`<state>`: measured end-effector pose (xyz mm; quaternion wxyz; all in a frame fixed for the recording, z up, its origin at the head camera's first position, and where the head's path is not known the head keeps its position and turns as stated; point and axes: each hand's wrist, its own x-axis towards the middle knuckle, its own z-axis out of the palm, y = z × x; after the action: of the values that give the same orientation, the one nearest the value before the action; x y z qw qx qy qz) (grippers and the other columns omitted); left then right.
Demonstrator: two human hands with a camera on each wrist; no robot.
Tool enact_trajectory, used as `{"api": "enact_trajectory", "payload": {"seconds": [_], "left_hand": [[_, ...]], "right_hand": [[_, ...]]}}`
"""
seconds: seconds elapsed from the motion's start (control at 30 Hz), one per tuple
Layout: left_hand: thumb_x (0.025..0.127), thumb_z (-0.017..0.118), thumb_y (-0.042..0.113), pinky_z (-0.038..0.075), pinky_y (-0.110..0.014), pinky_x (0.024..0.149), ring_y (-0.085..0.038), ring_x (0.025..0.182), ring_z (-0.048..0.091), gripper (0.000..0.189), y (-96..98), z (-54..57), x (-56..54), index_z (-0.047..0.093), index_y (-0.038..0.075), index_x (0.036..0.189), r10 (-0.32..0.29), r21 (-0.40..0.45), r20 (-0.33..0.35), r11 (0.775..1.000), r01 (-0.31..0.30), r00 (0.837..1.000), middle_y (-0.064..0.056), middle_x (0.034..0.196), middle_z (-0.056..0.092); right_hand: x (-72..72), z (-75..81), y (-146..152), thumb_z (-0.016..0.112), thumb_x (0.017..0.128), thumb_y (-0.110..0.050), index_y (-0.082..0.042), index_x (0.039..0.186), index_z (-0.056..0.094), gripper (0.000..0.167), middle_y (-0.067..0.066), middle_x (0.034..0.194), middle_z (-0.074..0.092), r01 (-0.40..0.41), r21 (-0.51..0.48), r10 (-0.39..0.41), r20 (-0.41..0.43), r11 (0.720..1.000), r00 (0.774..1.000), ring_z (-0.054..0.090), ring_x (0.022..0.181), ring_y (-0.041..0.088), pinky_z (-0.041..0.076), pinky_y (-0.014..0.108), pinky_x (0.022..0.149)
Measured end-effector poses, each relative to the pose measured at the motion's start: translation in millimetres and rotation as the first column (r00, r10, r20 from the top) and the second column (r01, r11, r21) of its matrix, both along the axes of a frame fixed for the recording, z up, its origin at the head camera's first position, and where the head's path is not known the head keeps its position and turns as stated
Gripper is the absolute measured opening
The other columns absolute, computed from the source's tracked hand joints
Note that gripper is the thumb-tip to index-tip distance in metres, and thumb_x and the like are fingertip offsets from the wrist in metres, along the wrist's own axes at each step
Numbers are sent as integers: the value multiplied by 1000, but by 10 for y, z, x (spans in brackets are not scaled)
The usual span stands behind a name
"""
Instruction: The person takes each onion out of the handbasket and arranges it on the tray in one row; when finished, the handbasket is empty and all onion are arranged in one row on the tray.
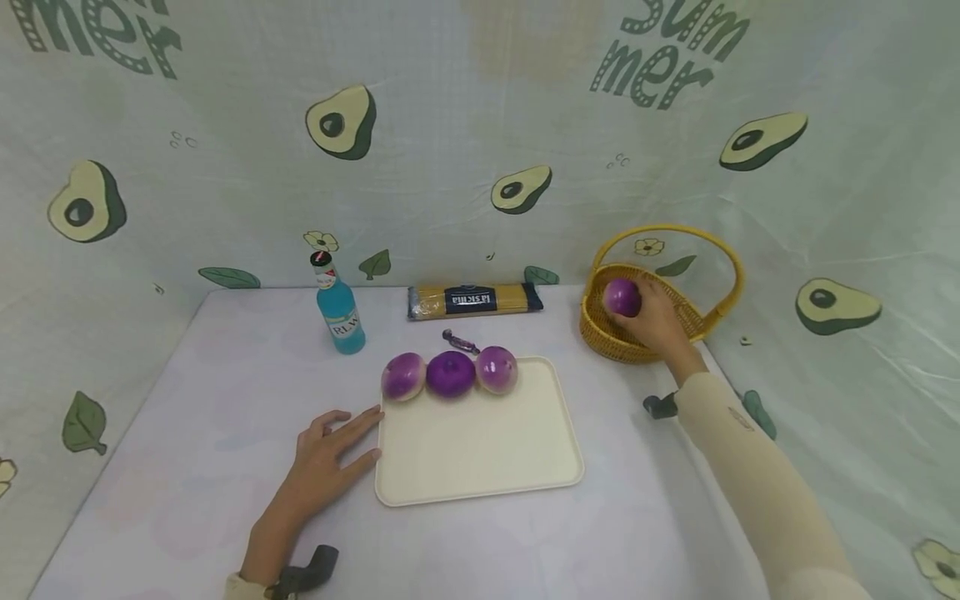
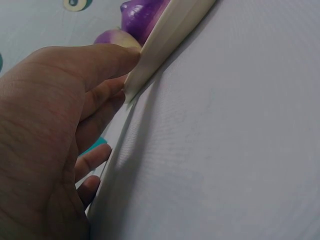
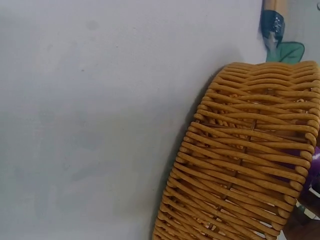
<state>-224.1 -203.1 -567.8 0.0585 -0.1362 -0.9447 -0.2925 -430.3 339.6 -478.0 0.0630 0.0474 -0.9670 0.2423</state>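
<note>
In the head view my right hand [image 1: 654, 317] grips a purple onion [image 1: 622, 297], holding it inside the opening of the yellow wicker basket [image 1: 626, 350]. The basket's woven side [image 3: 235, 165] fills much of the right wrist view and mostly hides that hand. My left hand [image 1: 330, 458] has its fingers spread, with thumb and fingertips touching the left edge of a cream tray [image 1: 480, 450]. Three purple-and-white onions, a left one [image 1: 403, 377], a middle one [image 1: 451, 374] and a right one [image 1: 497, 370], sit in a row along the tray's far edge.
Behind the tray lie a small wrapped candy [image 1: 460, 342] and a pack of spaghetti [image 1: 476, 301]. A blue bottle [image 1: 341, 310] stands upright at the back left. An avocado-printed curtain [image 1: 435, 200] hangs behind the white table [image 1: 187, 433].
</note>
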Motion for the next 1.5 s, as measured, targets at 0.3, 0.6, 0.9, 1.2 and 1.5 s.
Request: {"api": "enact_trajectory", "payload": {"seconds": [0.3, 0.6, 0.9, 1.2, 1.5], "left_hand": [[93, 68, 45, 20, -59, 102, -32, 134, 34, 58, 0, -27, -5, 52, 30, 147, -3, 5, 5, 1000, 3, 1000, 5, 145, 55], [94, 67, 45, 20, -59, 102, -31, 134, 34, 58, -4, -10, 11, 52, 28, 147, -7, 13, -23, 1000, 7, 1000, 5, 146, 54], [94, 68, 44, 21, -58, 101, -31, 134, 34, 58, -6, -20, 9, 53, 27, 147, -17, 14, -38, 1000, 18, 999, 5, 147, 54], [94, 67, 45, 20, -60, 103, -32, 134, 34, 58, -1, -15, 16, 52, 28, 147, 0, 13, -12, 1000, 1, 1000, 4, 146, 54], [94, 66, 45, 20, -60, 103, -32, 135, 33, 58, 6, -18, 14, 51, 29, 148, 6, 8, 12, 1000, -6, 1000, 5, 148, 52]], "right_hand": [[99, 26, -2, 79, 87, -21, 7, 151, 28, 87, 32, 151, 29, 12, 13, -12, -1, 1000, 1000, 32, 137, 50, 31, 62, 109], [218, 56, -31, 81, 86, -20, 7, 149, 33, 84, 31, 148, 33, -8, 8, 8, -25, 1000, 1000, 36, 133, 49, 34, 62, 108], [345, 117, -63, 79, 87, -24, 4, 150, 32, 84, 29, 149, 32, -17, 20, 18, -25, 1000, 1000, 35, 134, 49, 34, 63, 107], [469, 176, -162, 81, 86, -25, 4, 149, 35, 83, 27, 148, 35, -57, 11, 57, -54, 998, 997, 40, 130, 47, 38, 61, 105], [555, 207, -221, 81, 86, -25, 2, 149, 36, 82, 24, 149, 35, -67, 39, 69, -60, 997, 996, 39, 133, 43, 38, 60, 106]]}}
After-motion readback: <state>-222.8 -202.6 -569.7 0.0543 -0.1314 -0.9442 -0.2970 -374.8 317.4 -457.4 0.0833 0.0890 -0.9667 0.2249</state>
